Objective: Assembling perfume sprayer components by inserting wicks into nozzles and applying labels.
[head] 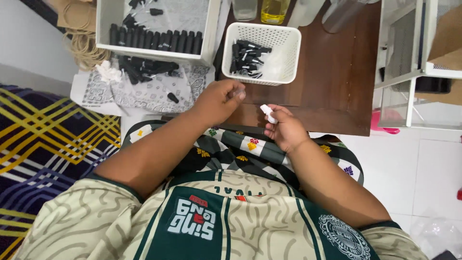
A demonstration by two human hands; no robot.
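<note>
Hands over the near edge of the brown surface, each pinching one small part.
Left hand pinches a small clear piece, right hand a white cap; both parts look light, rigid, slippery, best gripped at the sides.
</note>
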